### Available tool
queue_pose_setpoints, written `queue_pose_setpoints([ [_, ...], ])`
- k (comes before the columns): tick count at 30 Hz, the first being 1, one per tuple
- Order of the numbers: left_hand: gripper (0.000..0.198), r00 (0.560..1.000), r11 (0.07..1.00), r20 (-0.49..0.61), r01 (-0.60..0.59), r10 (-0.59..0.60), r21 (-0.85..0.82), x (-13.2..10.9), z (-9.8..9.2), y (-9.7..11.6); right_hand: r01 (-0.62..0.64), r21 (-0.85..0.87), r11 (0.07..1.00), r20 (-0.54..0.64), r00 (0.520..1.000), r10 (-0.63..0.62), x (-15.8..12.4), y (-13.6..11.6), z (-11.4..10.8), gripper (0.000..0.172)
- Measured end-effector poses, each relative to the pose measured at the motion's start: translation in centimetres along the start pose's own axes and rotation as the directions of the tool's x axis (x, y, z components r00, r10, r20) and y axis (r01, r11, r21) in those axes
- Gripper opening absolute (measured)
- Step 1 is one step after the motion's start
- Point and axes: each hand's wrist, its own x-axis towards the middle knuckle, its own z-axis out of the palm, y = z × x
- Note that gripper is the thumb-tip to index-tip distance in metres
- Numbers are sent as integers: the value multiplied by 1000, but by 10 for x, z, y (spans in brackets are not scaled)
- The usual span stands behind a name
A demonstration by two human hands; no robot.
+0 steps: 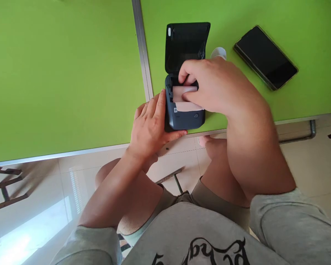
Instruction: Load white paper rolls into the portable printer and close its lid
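Observation:
A small dark blue thermal printer stands near the table's front edge with its black lid swung up and back. Inside it sits a white paper roll, and a loose end of the paper hangs over the front lip. My left hand grips the printer's left side, with the thumb along its front. Over the open compartment, my right hand has its fingers closed on the paper roll. That hand covers the right part of the compartment.
Behind my right wrist, a white round object is partly hidden. To the right, a black phone in a case lies on the green table. A metal seam runs across the tabletop left of the printer.

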Motion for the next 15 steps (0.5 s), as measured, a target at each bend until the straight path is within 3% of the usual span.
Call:
queue_pose_setpoints([
  [5, 118, 1000, 1000, -14, -18, 18, 2, 0, 2, -1, -3, 201, 980, -77, 997, 19, -7, 3, -5, 27],
  [8, 120, 999, 1000, -36, -25, 25, 9, 0, 2, -1, 96, 511, 854, -162, 987, -14, -11, 9, -7, 26],
  [9, 121, 999, 1000, -38, -24, 24, 10, 0, 2, -1, 147, 652, 744, -204, 979, -15, -11, 12, -7, 27],
  [11, 123, 999, 1000, -33, -20, 20, 9, 0, 1, -1, 212, 879, 427, -268, 961, 75, -12, 19, -6, 28],
  [13, 126, 1000, 1000, -26, -17, 17, 2, 0, 1, -1, 190, 976, 108, -207, 961, 183, -13, 29, -5, 28],
  [15, 126, 1000, 1000, -17, -8, 8, -3, 0, 0, -1, 147, 984, -104, -120, 964, 237, -13, 40, -2, 30],
])
